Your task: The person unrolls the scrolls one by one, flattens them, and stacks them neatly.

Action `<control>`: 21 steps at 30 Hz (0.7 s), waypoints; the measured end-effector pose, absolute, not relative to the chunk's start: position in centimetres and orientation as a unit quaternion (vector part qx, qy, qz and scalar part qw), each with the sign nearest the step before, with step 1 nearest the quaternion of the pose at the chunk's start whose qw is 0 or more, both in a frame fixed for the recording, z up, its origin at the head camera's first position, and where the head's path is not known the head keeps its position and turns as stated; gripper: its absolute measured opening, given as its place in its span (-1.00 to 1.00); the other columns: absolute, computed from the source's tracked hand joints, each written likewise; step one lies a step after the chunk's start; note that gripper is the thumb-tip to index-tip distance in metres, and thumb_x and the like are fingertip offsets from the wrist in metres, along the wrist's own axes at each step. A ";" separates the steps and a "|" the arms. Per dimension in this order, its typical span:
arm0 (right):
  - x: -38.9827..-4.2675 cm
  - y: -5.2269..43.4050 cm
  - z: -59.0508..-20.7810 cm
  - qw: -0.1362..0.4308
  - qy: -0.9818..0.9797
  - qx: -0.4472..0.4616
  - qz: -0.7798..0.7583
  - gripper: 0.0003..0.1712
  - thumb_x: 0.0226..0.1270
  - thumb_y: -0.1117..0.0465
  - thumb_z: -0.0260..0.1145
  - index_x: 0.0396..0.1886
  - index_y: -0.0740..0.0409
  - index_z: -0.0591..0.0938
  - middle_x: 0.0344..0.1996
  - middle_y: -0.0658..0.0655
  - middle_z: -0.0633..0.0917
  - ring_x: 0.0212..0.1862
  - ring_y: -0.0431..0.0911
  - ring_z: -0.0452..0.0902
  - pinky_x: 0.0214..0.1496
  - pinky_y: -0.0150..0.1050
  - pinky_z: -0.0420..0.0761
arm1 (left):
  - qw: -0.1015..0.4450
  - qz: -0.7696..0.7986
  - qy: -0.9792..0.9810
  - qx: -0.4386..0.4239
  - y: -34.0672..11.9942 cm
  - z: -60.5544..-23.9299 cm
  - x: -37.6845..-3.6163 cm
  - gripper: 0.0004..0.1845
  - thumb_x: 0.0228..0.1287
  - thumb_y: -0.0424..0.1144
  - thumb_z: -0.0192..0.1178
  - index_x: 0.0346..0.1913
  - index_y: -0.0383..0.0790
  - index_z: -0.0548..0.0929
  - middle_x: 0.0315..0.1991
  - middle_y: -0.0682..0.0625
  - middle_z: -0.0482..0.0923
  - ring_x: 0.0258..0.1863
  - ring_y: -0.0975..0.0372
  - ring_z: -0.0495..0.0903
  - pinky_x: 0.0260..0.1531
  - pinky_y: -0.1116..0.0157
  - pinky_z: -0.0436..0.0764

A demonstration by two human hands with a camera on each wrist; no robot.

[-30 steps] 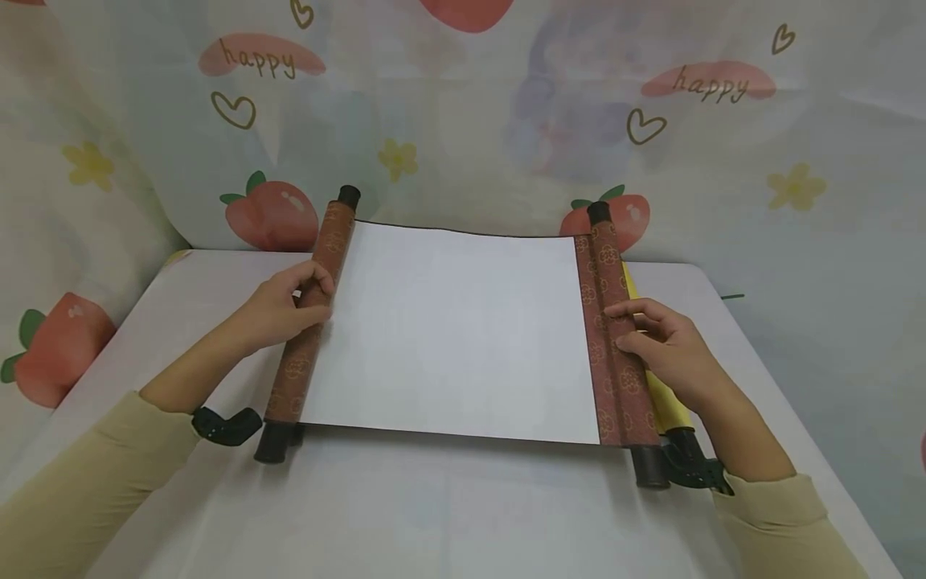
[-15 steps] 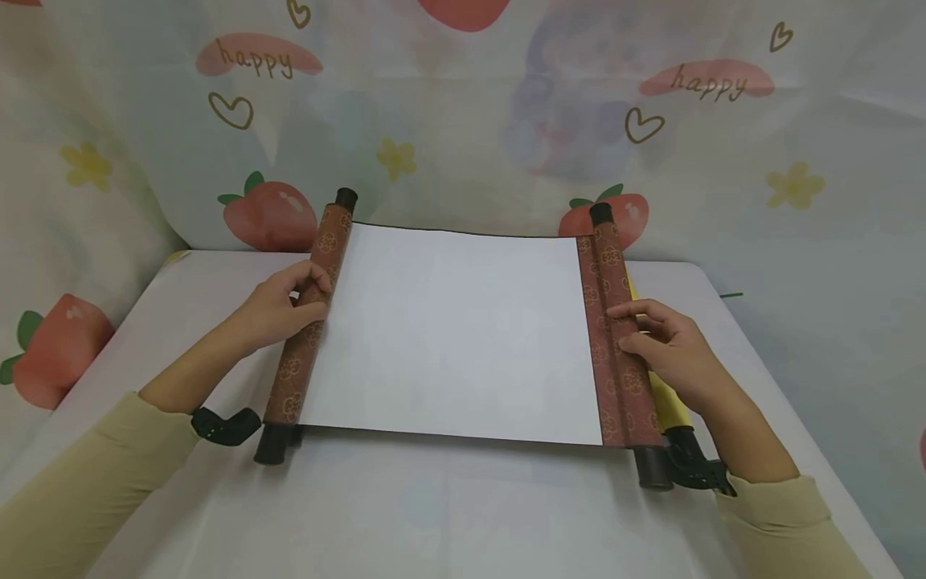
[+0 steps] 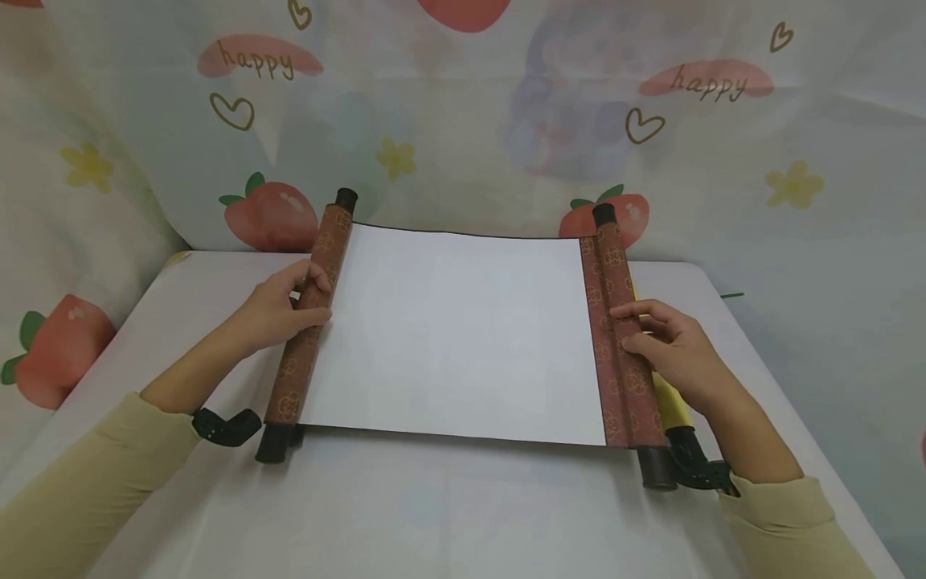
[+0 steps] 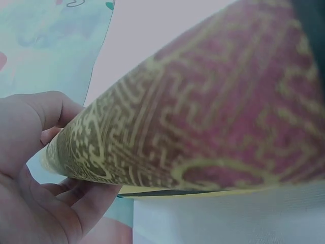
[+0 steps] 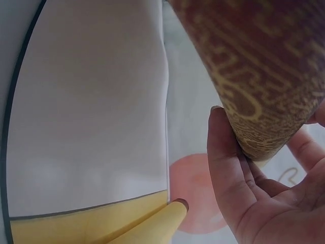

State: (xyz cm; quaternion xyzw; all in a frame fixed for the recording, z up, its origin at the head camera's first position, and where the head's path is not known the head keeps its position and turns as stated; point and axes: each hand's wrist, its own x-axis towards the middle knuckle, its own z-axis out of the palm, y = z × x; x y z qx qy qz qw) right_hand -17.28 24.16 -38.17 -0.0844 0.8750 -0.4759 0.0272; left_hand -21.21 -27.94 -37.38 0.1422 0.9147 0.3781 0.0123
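A hanging scroll (image 3: 463, 338) is stretched out between the two hands, its white face up. Its reddish-brown patterned rollers have black end caps. The left hand (image 3: 285, 305) grips the left roller (image 3: 289, 378), thumb and fingers on either side of it. Around the right roller (image 3: 637, 386) curl the fingers and thumb of the right hand (image 3: 669, 350). Both grips lie near the middle of the rollers' length. A yellow roller (image 3: 673, 406) with a black end shows partly hidden behind the right roller. In the right wrist view, a yellow strip (image 5: 61, 229) borders a white sheet.
Under the scroll is a table with a white cover (image 3: 434, 515). A printed cloth backdrop (image 3: 463, 121) with peaches, flowers and "happy" lettering stands behind it and at the left. Black devices (image 3: 227, 426) sit at both wrists.
The right hand and right roller have shifted slightly to the right, so the white face is a little wider. The left hand stays nearly in place on its roller.
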 end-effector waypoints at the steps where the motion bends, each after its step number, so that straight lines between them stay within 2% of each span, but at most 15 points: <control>1: -17.3 24.2 -38.2 0.028 0.877 -0.083 -0.473 -0.62 0.50 0.27 0.12 0.26 0.14 0.46 0.19 0.30 0.45 -0.07 -0.13 0.54 -0.21 -0.24 0.66 | 0.013 0.378 0.915 0.142 -27.9 -37.4 -21.2 -0.71 0.30 -0.37 0.27 0.00 -0.19 0.45 -0.03 -0.13 0.46 -0.11 0.05 0.43 -0.24 0.17 0.51; 11: -17.1 24.4 -38.0 0.023 0.883 -0.093 -0.458 -0.63 0.50 0.26 0.12 0.24 0.13 0.48 0.19 0.28 0.47 -0.07 -0.16 0.54 -0.21 -0.26 0.65 | 0.016 0.368 0.919 0.140 -27.8 -37.4 -21.2 -0.83 0.32 -0.37 0.14 -0.05 -0.21 0.55 -0.05 -0.11 0.53 -0.18 0.10 0.40 -0.22 0.17 0.46; 18: -17.0 24.5 -37.8 0.019 0.888 -0.096 -0.449 -0.63 0.49 0.27 0.13 0.24 0.14 0.49 0.16 0.25 0.48 -0.05 -0.12 0.52 -0.20 -0.27 0.64 | 0.037 0.369 0.919 0.134 -27.5 -37.2 -21.0 -0.69 0.26 -0.27 0.35 0.01 -0.20 0.53 -0.01 -0.13 0.50 -0.15 0.07 0.41 -0.25 0.20 0.46; 21: -16.9 24.5 -37.8 0.017 0.889 -0.095 -0.447 -0.64 0.49 0.27 0.12 0.23 0.13 0.49 0.15 0.25 0.48 -0.06 -0.12 0.51 -0.21 -0.27 0.64 | 0.031 0.363 0.921 0.138 -27.7 -37.2 -21.1 -0.70 0.26 -0.29 0.35 -0.01 -0.19 0.52 -0.01 -0.12 0.50 -0.14 0.08 0.41 -0.23 0.19 0.45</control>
